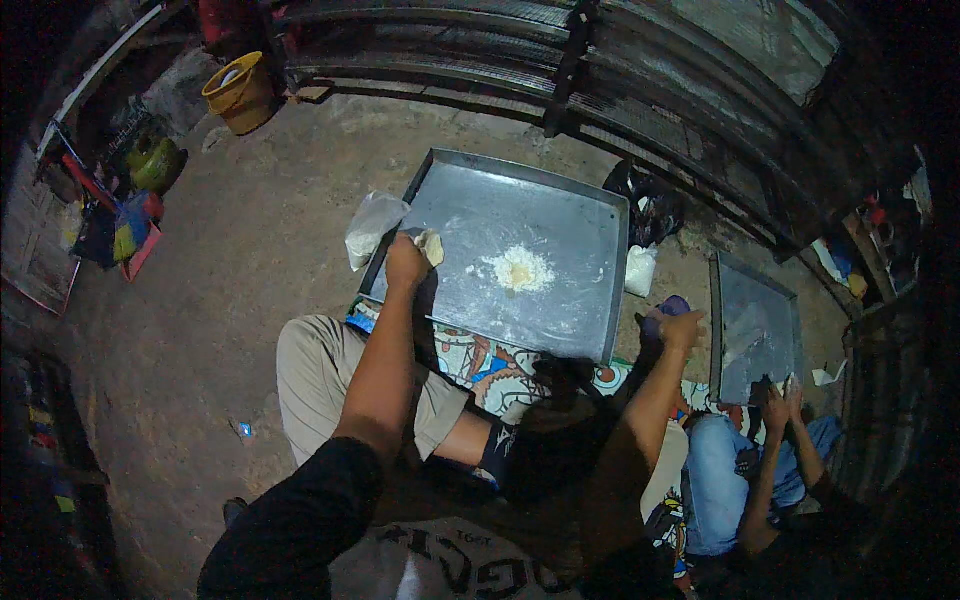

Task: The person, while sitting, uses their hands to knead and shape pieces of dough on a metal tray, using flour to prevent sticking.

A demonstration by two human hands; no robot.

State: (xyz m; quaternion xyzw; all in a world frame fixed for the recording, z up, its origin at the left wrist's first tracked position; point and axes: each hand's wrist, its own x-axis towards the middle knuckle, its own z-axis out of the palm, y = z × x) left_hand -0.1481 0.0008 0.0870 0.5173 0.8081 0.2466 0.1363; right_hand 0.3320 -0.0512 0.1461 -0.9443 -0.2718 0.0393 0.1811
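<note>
A large shallow metal tray (480,200) lies in front of me, with a heap of white powder like flour (522,270) on it and a thin dusting around. At the tray's left edge my left hand (405,262) is closed on a pale lump of dough (430,247). Off the tray's right side, my right hand (682,329) has its fingers around a small purple rounded object (664,312). Its exact kind is unclear, as the hand partly covers it. A clear plastic bag with white contents (372,232) stands beside my left hand.
A white packet (640,271) and a black plastic bag (648,200) sit right of the tray. A second tray (752,330) is farther right, with a co-worker's hands (782,405) at its near edge. A yellow bucket (240,100) stands far left, before dark racks (450,50).
</note>
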